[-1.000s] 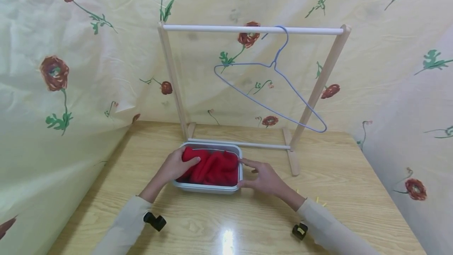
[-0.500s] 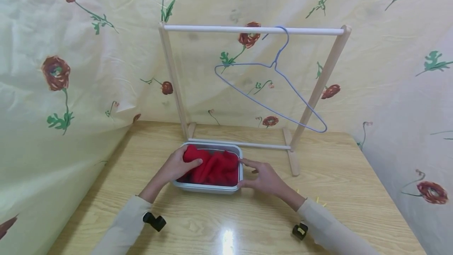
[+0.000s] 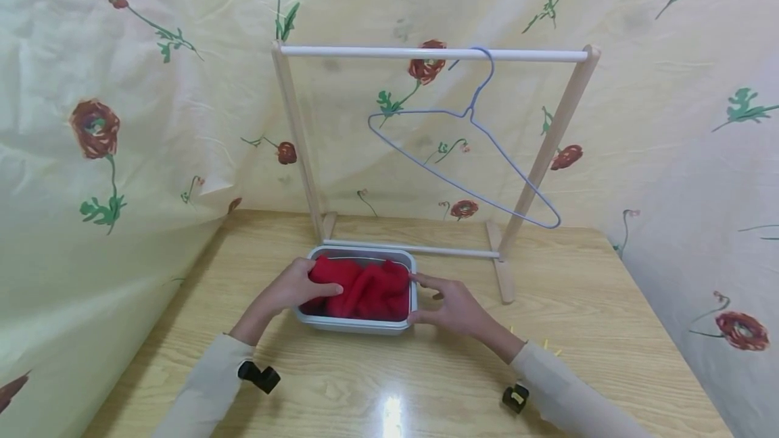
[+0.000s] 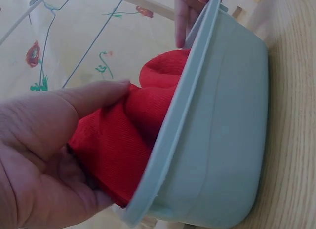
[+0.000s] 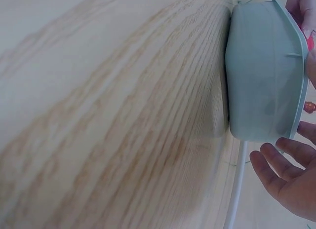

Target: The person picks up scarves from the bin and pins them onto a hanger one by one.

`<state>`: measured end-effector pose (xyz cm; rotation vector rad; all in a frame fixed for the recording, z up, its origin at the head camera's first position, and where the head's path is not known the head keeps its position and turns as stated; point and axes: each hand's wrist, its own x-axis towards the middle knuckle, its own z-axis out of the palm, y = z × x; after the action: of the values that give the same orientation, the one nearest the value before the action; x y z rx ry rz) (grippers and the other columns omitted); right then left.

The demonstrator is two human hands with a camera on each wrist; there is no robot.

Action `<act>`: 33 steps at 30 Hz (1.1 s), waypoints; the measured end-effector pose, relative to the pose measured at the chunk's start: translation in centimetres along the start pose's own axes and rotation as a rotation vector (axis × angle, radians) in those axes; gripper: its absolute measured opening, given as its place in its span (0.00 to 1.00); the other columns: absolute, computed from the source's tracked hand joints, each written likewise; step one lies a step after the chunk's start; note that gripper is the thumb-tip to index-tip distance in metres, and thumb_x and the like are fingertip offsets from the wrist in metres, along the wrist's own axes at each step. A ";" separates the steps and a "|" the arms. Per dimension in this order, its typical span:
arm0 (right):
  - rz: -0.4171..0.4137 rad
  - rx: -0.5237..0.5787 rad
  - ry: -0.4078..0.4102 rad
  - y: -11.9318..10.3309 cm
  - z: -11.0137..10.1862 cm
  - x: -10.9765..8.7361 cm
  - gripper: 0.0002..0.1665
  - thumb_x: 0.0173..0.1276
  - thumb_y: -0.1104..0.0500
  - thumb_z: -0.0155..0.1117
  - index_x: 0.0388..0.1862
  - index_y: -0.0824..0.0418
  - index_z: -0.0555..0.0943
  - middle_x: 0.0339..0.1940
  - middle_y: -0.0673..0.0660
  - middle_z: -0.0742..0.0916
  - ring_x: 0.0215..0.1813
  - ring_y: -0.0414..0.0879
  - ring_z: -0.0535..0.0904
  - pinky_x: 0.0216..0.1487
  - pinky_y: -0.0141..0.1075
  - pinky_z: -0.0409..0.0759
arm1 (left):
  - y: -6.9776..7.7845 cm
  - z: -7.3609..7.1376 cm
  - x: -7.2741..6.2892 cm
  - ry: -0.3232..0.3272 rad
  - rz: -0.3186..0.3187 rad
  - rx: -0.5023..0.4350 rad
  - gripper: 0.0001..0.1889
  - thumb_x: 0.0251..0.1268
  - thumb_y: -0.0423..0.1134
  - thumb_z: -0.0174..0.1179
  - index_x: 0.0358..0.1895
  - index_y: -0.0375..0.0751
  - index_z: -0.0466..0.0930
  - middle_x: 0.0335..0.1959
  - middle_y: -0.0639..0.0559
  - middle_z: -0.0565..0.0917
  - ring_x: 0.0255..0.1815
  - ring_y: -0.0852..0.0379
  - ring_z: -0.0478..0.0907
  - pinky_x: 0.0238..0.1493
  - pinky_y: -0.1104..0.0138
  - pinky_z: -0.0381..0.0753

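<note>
A bundled red cloth (image 3: 365, 289) with a fine knitted texture lies in a pale blue-grey plastic basin (image 3: 356, 325). My left hand (image 3: 298, 286) reaches over the basin's left end and pinches the cloth, thumb on top and fingers beneath, as the left wrist view (image 4: 49, 140) shows. That bit of cloth bulges up over the rim (image 4: 170, 140). On the right end of the basin, my right hand (image 3: 450, 303) touches the rim with forefinger and thumb spread apart. Its other fingers (image 5: 281, 165) stay loosely extended beside the basin wall.
Behind the basin stands a wooden rack with a white top rail (image 3: 365, 52) and a lower bar (image 3: 450, 249). A blue wire hanger (image 3: 468, 113) hangs from the rail, slanting down to the right. Flowered sheeting (image 3: 182, 73) surrounds the wooden table (image 3: 341, 384).
My left hand has shifted slightly left and towards me, its thumb sliding back over the red cloth. My right hand keeps its place at the rim.
</note>
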<state>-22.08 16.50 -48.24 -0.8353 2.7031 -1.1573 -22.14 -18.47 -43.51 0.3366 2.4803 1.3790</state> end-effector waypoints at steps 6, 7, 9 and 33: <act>-0.005 -0.009 0.004 0.1 0.2 0.0 0.49 0.57 0.35 0.77 0.73 0.57 0.75 0.72 0.56 0.78 0.65 0.58 0.80 0.53 0.45 0.86 | -0.1 -0.1 0.0 -0.045 -0.030 -0.029 0.16 0.64 0.41 0.71 0.50 0.38 0.82 0.38 0.51 0.87 0.36 0.54 0.80 0.40 0.64 0.81; 0.000 -0.008 0.003 0.2 0.3 0.0 0.49 0.57 0.35 0.77 0.73 0.56 0.75 0.72 0.56 0.78 0.65 0.58 0.80 0.53 0.45 0.86 | -0.2 -0.1 0.0 -0.052 -0.034 -0.035 0.16 0.65 0.41 0.71 0.51 0.38 0.82 0.39 0.51 0.87 0.38 0.54 0.80 0.41 0.64 0.82; 0.011 -0.003 0.003 0.2 0.3 0.0 0.49 0.57 0.35 0.78 0.73 0.55 0.75 0.72 0.55 0.78 0.65 0.57 0.80 0.54 0.44 0.85 | -0.3 -0.1 0.0 -0.063 -0.027 -0.043 0.15 0.65 0.39 0.70 0.51 0.38 0.82 0.40 0.51 0.87 0.39 0.54 0.81 0.43 0.63 0.82; 0.025 0.008 -0.003 -0.2 -0.1 -0.1 0.50 0.56 0.36 0.78 0.73 0.56 0.75 0.72 0.55 0.79 0.65 0.56 0.80 0.54 0.45 0.85 | -0.6 0.3 0.2 0.029 0.144 -0.054 0.16 0.74 0.35 0.61 0.60 0.40 0.74 0.47 0.48 0.82 0.42 0.52 0.79 0.45 0.64 0.81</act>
<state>-21.95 16.48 -48.04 -0.7993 2.6965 -1.1602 -22.25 -18.49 -44.24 0.4948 2.4786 1.5136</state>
